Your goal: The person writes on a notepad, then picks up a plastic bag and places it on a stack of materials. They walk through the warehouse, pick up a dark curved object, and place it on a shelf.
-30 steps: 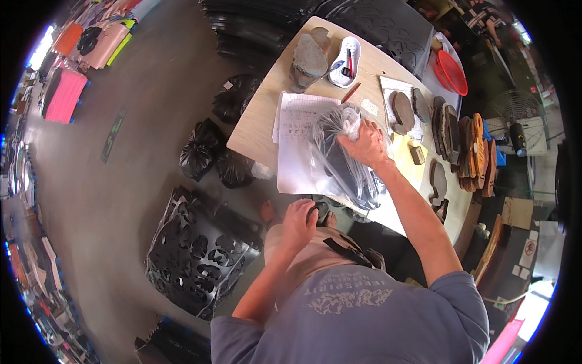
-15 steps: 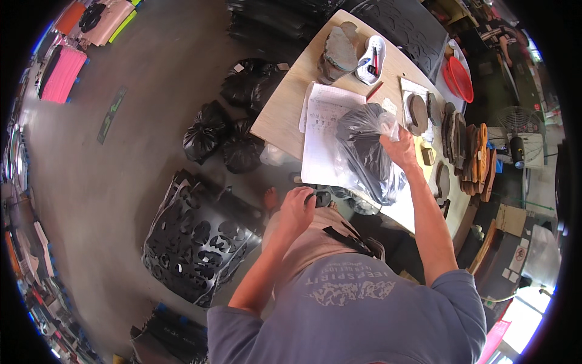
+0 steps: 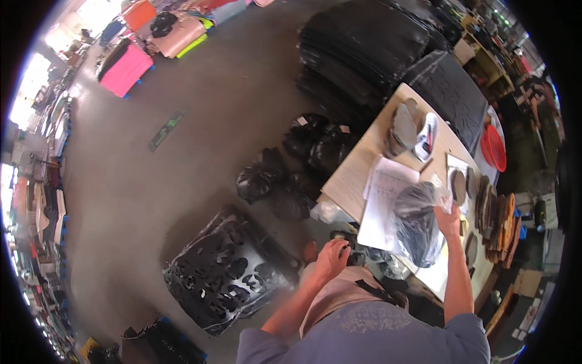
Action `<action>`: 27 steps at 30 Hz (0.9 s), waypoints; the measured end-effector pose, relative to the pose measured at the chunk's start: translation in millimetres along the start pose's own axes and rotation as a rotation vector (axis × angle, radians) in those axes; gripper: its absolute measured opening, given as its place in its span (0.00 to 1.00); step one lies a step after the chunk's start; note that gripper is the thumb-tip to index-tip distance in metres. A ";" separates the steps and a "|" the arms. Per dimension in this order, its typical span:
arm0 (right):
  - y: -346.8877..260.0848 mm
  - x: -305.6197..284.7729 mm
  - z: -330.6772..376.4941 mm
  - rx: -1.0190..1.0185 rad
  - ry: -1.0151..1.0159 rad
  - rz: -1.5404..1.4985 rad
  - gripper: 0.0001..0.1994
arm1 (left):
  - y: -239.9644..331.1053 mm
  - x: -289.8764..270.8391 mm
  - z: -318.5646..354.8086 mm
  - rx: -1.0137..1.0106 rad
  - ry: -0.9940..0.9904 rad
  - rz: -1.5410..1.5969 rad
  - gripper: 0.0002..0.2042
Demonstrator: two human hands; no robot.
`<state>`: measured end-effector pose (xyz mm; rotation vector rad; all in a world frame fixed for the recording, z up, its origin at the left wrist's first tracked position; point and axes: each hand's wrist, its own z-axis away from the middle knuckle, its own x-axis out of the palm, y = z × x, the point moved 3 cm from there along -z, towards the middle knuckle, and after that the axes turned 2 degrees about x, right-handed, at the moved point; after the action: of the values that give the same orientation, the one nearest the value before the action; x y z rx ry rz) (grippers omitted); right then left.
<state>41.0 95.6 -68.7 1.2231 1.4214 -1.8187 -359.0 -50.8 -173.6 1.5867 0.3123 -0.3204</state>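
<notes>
My right hand [image 3: 447, 220] is closed around the gathered neck of a clear plastic bag [image 3: 418, 227]. Dark pieces fill the bag, which rests over an open notebook [image 3: 380, 203] on the wooden table [image 3: 354, 173]. My left hand [image 3: 331, 259] is held low before my body, just off the table's near edge. Its fingers are curled, and a small dark thing shows at their tips; its kind is unclear. Beyond the bag stand a stack of grey sole-shaped pieces [image 3: 401, 128] and a white shoe-shaped tray [image 3: 426, 136] with pens in it.
Several tied black bags [image 3: 260, 177] sit on the floor left of the table. Nearer lies a stack of black sheets with cut-out holes [image 3: 233, 276]. Brown and orange soles [image 3: 506, 224] line the table's right side, beyond which is a red basin [image 3: 494, 148]. Black sheets [image 3: 364, 36] are piled behind.
The view has swung left, so the table and both hands sit lower and further right in the picture. My right hand keeps its hold on the bag; my left stays curled.
</notes>
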 end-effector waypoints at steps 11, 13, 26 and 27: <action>-26.0 -47.5 57.8 0.191 0.048 -0.234 0.25 | -25.6 -83.8 17.9 -0.256 0.039 -0.037 0.13; -59.0 -59.5 67.4 0.091 -0.029 -0.329 0.25 | -22.9 -90.1 23.8 -0.309 0.069 -0.038 0.13; -244.1 9.7 85.3 -0.290 -0.484 -1.012 0.28 | -6.7 -103.7 0.2 -0.309 0.124 -0.129 0.10; -263.8 21.1 88.8 -0.397 -0.438 -0.990 0.27 | -11.0 -103.1 -4.1 -0.367 0.088 -0.112 0.10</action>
<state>-216.1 96.7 40.1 -0.1636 2.1418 -2.0143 -458.1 -46.6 -143.3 1.2263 0.4998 -0.2618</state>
